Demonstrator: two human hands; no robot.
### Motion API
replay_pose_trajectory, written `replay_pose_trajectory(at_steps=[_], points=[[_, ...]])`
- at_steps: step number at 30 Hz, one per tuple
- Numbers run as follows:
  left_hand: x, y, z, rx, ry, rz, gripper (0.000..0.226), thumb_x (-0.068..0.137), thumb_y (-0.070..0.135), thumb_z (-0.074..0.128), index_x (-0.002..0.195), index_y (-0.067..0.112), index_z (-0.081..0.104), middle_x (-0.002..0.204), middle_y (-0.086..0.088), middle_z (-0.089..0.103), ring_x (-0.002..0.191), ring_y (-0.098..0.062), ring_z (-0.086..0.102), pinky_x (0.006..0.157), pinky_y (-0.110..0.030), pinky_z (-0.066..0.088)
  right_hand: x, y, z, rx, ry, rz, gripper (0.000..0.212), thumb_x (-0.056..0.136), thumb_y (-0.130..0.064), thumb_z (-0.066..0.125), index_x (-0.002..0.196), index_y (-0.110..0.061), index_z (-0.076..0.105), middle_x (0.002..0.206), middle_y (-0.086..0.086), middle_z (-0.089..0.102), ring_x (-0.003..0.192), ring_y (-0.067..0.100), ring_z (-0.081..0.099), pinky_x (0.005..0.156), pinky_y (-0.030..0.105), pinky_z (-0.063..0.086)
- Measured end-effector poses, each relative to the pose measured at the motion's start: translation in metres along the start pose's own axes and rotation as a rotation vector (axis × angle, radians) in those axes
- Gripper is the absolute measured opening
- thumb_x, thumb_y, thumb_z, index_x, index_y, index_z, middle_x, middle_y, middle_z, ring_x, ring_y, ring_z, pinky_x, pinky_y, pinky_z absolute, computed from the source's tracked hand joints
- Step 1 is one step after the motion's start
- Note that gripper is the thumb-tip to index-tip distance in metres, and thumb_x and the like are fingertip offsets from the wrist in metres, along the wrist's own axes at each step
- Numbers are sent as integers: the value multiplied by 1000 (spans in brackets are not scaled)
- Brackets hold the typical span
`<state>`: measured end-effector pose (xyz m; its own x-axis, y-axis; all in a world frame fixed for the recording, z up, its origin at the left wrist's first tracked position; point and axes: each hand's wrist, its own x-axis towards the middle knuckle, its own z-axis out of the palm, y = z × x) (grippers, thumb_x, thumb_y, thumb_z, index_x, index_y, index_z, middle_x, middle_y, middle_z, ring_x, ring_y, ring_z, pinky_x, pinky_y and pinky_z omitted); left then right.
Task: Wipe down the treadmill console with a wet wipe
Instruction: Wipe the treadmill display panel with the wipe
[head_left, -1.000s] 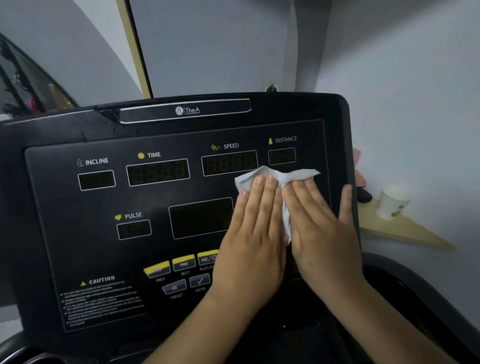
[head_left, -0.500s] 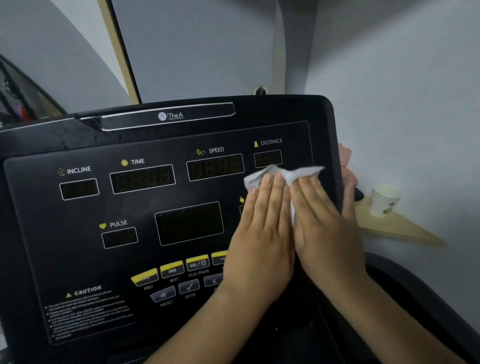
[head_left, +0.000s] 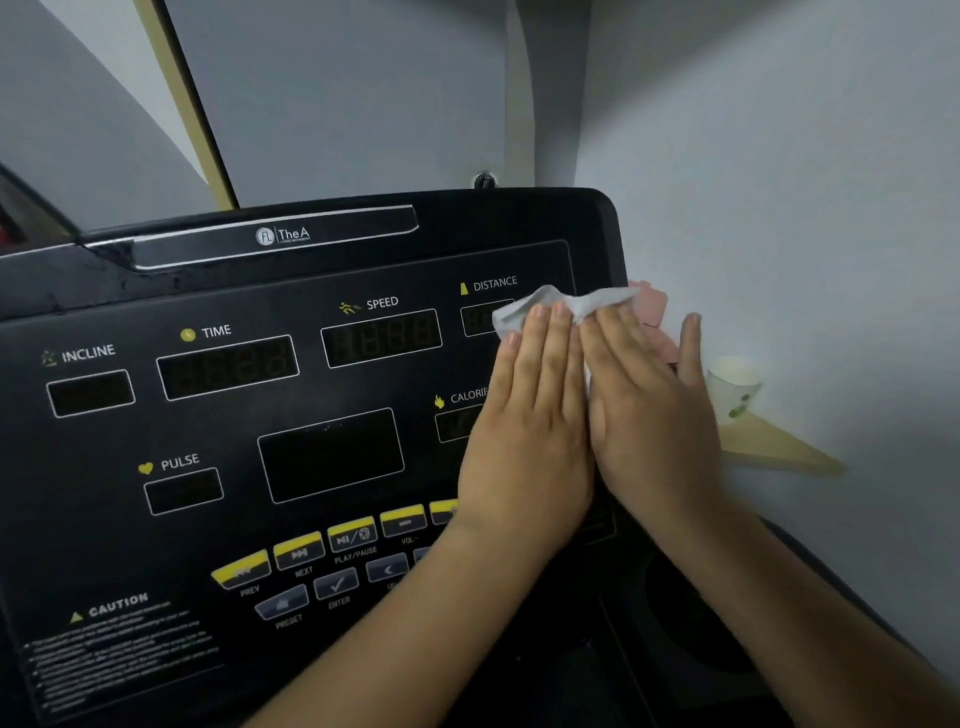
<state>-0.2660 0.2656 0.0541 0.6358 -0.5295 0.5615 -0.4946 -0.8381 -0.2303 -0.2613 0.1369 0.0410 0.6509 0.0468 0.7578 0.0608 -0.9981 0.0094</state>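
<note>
Two hands lay flat and side by side on the upper right part of the treadmill console (head_left: 234, 441), a broad black panel tilted toward the wearer with its long axis running left to right. Most of its face lay to the left of and below the hands, including the INCLINE, TIME, SPEED and PULSE windows and the yellow button row (head_left: 353, 535). On that evidence the coming stroke would have to travel leftward, and the left hand (head_left: 530, 431) stood nearer that ground. The right hand (head_left: 649, 415) sat at the panel's right edge, its little finger spread out past the rim. Neither grip was closed: the fingers were straight and together, pressing down rather than pinching. The wet wipe (head_left: 550, 306) was held beneath both sets of fingertips, crumpled into a band lying crosswise over the DISTANCE window (head_left: 475, 319), with its ends showing beyond the fingers. How much of it extended under the palms could not be told. Beyond the console's right edge were a pink object (head_left: 654, 304) and a paper cup (head_left: 732, 382) on a wooden corner shelf (head_left: 779, 449).
</note>
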Motion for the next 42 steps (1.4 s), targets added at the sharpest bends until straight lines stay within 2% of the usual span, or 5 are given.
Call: replay_pose_trajectory(at_steps=[15,22,26,31,42], points=[[-4,16,5,12,-8,50,62,99,26,3,147,-10,-15,154,-31,-22,143,-42,-26,119,-52,-7,-13,18,3,34,-48,-9,46,106,-24,22,137,-1,48,141,17,51,137,28,42,116,57,19],[-25,14,21,-22,72,81,63,101,29,11,150,-7,-4,158,-28,-10,147,-39,-15,121,-50,-4,-40,10,0,114,-22,-21,41,99,-18,37,133,1,50,137,19,54,131,31,47,109,57,34],[6,7,9,-15,73,44,63,101,28,8,149,-8,-12,157,-27,-17,146,-38,-19,120,-49,-5,0,16,-4,119,40,15,42,99,-16,32,132,1,53,135,17,56,128,28,50,114,45,28],[-30,17,16,11,14,95,63,100,27,7,148,-9,-12,155,-31,-19,144,-41,-24,119,-51,-12,-50,9,9,92,-63,-4,42,100,-18,41,138,1,43,141,18,50,134,29,43,111,55,30],[-45,18,18,27,-1,89,63,96,23,1,148,-9,-10,155,-31,-17,145,-41,-20,119,-50,-11,-61,8,4,79,-68,-13,48,106,-25,20,135,-1,49,138,16,53,133,28,45,113,57,27]])
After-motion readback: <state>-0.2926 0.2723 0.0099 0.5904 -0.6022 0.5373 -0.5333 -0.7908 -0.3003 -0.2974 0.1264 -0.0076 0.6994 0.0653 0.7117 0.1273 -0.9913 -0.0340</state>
